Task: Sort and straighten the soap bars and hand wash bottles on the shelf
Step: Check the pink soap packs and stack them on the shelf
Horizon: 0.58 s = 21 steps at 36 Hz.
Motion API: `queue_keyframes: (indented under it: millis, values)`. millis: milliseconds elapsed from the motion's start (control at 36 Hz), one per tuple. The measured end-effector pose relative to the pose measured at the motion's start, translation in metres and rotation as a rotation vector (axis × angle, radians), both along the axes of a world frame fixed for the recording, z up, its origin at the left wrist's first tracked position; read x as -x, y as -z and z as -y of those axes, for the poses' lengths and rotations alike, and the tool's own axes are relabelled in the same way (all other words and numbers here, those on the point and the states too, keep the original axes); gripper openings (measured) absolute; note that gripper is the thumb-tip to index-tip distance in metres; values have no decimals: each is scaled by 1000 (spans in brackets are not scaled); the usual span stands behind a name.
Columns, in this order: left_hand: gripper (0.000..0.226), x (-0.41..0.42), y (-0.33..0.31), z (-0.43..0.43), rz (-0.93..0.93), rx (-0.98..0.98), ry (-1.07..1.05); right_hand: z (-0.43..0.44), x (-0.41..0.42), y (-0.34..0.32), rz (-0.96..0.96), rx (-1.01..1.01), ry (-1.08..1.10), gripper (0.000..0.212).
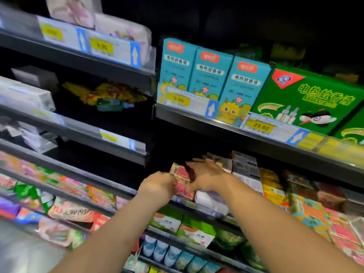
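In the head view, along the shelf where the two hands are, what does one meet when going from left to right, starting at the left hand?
left hand → pink box → right hand → grey-white boxes → yellow packs

A pink soap box (180, 181) sits between both hands. The left hand (157, 187) grips its left edge, and the right hand (206, 178) spreads its fingers over the top. Teal boxes (197, 71) line the upper shelf (256, 135).
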<state>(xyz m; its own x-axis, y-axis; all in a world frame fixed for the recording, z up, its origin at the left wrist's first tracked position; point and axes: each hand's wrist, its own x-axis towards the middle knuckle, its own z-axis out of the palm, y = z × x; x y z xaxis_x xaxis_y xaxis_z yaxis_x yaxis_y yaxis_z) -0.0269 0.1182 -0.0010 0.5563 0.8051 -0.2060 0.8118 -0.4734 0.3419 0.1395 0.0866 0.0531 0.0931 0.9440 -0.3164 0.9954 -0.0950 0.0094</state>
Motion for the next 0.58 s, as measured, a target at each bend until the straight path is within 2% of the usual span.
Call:
queue_keyframes:
  millis: [56,167,278,306,333,389,417,444,583]
  values:
    - [21,1,5,-7,37,6,-31,-10,1,8,42,42,-6,108]
    - [32,-2,0,-12,-71,50,5,-23,3,12,60,143,34,127]
    - [38,-5,4,-16,-6,112,-61,-34,4,11,112,156,19,137]
    - [38,-5,6,-18,4,133,-83,-36,4,11,99,162,19,134]
    - [40,-5,9,-19,24,144,-107,-39,4,11,65,172,16,123]
    - [45,-4,11,-20,45,166,-137,-44,2,10,6,188,-13,72]
    - [47,-4,11,-19,51,178,-150,-45,1,10,-5,200,-24,56]
    - [50,-5,13,-19,59,185,-165,-46,0,10,-22,201,-35,53]
    - [57,-7,14,-20,113,204,-237,-47,-1,17,-44,196,-19,82]
